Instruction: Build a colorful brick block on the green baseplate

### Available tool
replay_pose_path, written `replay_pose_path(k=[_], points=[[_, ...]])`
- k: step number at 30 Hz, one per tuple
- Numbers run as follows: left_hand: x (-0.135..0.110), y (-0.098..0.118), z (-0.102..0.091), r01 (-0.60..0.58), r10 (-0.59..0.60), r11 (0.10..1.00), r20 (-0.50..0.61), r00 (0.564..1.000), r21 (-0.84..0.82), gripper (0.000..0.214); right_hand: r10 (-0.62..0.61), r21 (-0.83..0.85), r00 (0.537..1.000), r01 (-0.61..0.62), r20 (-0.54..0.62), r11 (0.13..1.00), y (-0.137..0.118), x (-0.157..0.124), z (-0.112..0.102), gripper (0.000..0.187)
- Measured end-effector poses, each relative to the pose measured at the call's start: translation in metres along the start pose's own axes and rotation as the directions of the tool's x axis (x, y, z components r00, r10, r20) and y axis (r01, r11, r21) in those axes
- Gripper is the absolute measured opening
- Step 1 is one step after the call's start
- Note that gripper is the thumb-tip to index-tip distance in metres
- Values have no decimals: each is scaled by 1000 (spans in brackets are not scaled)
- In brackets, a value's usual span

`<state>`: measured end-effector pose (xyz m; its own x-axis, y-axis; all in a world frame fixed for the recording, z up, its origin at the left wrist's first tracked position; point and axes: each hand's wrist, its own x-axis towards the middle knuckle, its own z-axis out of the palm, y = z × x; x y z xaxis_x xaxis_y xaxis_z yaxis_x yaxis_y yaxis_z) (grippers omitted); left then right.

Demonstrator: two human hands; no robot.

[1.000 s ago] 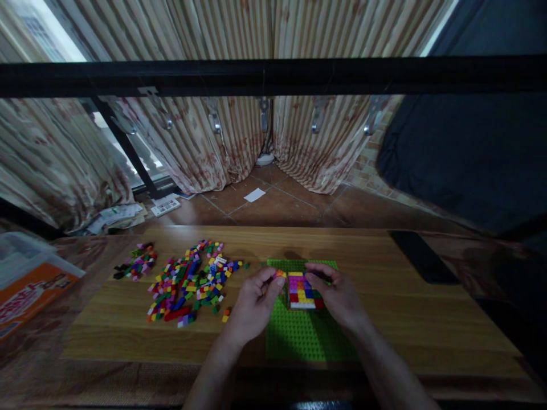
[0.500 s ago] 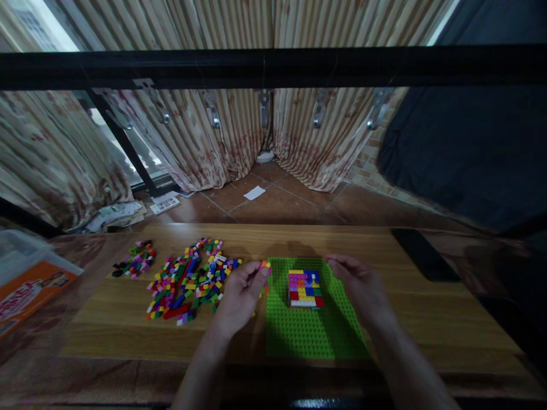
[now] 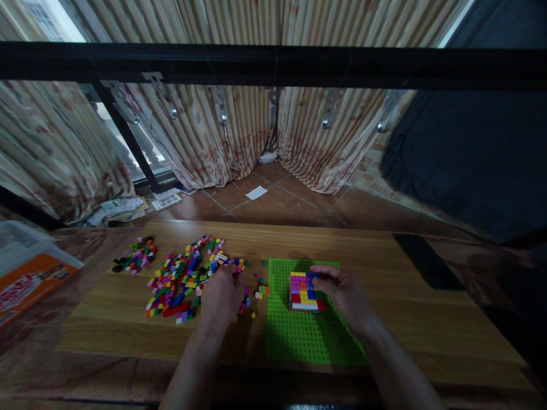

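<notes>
My left hand (image 3: 223, 293) is over the right side of a pile of loose toy bricks (image 3: 183, 282), fingers bent and drawn together; its fingertips are largely hidden, and anything between them cannot be made out. On a green studded baseplate (image 3: 316, 341) sits a small square block of toy bricks (image 3: 304, 293), topped in pink, yellow, blue, red, orange and white. At that block's far right corner, my right hand (image 3: 348, 293) has thumb and forefinger closed against the blue bricks, partly covering them.
Several stray bricks (image 3: 261, 287) lie between the pile and the baseplate. A smaller heap of bricks (image 3: 139, 255) is at the far left of the wooden table (image 3: 141, 341). A dark phone-like slab (image 3: 421, 262) lies at right; a clear plastic box with an orange label (image 3: 34, 279) stands left.
My left hand has moved left from the baseplate's edge, where it held small orange and pink bricks, to the pile. My right hand has come left onto the brick block.
</notes>
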<state>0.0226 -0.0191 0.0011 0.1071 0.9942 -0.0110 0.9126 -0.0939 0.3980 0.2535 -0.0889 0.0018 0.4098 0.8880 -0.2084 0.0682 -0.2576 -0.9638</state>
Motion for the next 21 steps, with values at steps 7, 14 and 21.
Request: replay_pose_path(k=[7, 14, 21], points=[[0, -2, -1, 12, -12, 996, -4, 1000, 83, 21, 69, 123, 997, -71, 14, 990, 3, 5, 1, 28], [-1, -4, -2, -12, 12, 995, 3, 1000, 95, 20, 31, 34, 999, -32, 16, 999, 2, 4, 2, 26], [0, -5, -3, -31, 30, 997, 14, 999, 67, 18, 33, 265, 997, -14, -70, 964, 0, 9, -16, 35]])
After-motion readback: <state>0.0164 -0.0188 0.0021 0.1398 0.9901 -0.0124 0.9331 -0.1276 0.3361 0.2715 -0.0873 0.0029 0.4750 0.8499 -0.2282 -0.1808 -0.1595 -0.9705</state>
